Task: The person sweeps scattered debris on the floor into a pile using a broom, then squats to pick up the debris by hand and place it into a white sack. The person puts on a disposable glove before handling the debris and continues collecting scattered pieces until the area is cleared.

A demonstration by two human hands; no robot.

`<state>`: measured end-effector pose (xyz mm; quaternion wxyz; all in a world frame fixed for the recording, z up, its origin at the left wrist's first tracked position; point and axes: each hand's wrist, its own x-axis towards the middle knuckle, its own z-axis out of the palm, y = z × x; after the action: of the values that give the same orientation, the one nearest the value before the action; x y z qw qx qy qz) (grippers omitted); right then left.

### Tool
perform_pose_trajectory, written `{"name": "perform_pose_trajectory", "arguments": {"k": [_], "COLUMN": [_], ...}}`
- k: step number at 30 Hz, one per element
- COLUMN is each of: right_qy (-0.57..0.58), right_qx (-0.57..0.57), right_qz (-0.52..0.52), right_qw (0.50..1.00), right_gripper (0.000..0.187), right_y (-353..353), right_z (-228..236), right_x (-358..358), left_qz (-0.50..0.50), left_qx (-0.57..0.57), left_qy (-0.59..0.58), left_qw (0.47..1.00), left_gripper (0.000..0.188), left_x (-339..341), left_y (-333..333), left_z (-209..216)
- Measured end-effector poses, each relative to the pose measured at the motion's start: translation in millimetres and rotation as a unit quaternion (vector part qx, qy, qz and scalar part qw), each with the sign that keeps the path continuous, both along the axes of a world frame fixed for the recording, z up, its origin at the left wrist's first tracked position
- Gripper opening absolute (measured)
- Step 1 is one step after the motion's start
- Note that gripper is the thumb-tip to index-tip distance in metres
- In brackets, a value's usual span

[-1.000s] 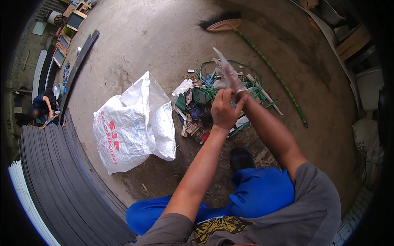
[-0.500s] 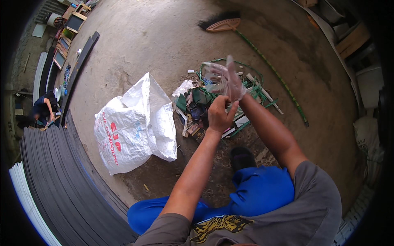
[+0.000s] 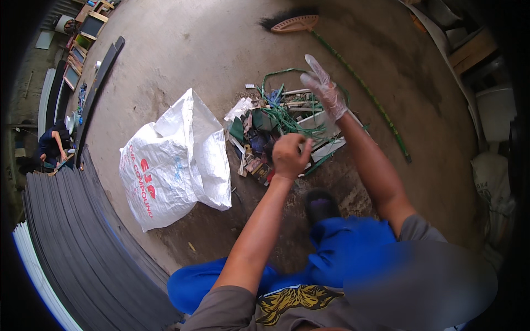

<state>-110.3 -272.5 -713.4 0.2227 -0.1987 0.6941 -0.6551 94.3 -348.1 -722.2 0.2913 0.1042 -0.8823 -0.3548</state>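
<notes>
while right hand (image 3: 324,91) wears one glove (image 3: 331,103) | one sack (image 3: 165,165) | one broom (image 3: 295,23)

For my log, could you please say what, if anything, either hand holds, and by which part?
The right hand holds nothing; the left hand shows nothing held, its palm hidden.

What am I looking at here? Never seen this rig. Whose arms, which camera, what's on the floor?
No robot: these are a person's own arms, seen from a wide fisheye camera worn on the head, looking down. The lens bends straight edges; picture left is the person's left. The bare left hand has curled fingers; whether it holds anything is unclear. The right hand wears a clear glove, fingers extended, holding nothing visible. On the floor are a scrap pile, a white sack and a broom.
</notes>
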Motion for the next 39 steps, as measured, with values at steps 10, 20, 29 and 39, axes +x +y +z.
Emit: {"name": "perform_pose_trajectory", "arguments": {"k": [10,20,29,39], "right_qy": [0.414,0.282,0.264,0.371], "right_qx": [0.421,0.505,0.517,0.428], "right_qz": [0.263,0.43,0.358,0.394], "right_qw": [0.763,0.693,0.731,0.724], "right_gripper": [0.111,0.119,0.097,0.041], "right_y": [-51,-154,-109,-92], "right_z": [10,-25,-13,-51], "right_x": [66,114,133,121], "left_qz": [0.286,0.391,0.195,0.275], "left_qx": [-0.244,-0.152,-0.014,0.389], "left_qy": [0.053,-0.35,-0.417,-0.078], "left_qw": [0.925,0.838,0.888,0.876], "left_gripper": [0.027,0.067,0.034,0.032], "left_x": [81,103,113,150], "left_y": [-18,-145,-200,-232], "left_z": [56,139,150,116]}}
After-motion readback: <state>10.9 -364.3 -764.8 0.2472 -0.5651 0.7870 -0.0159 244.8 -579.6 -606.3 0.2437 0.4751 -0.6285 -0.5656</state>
